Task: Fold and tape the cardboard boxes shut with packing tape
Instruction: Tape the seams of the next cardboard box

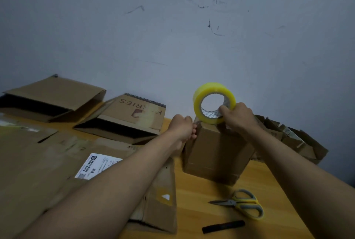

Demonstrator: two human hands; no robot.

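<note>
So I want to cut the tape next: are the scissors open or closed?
Closed. The scissors lie flat on the table, blades together in one point, handles side by side.

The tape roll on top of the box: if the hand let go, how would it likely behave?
The tape roll stands on its rim atop the small box, so it would probably roll or topple off. It looks thick and stiff, unlikely to deform. Only the right hand steadies it.

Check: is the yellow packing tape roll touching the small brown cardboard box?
Touching. Head view: tape roll, gripped by right hand, rests its lower rim on the box top.
</note>
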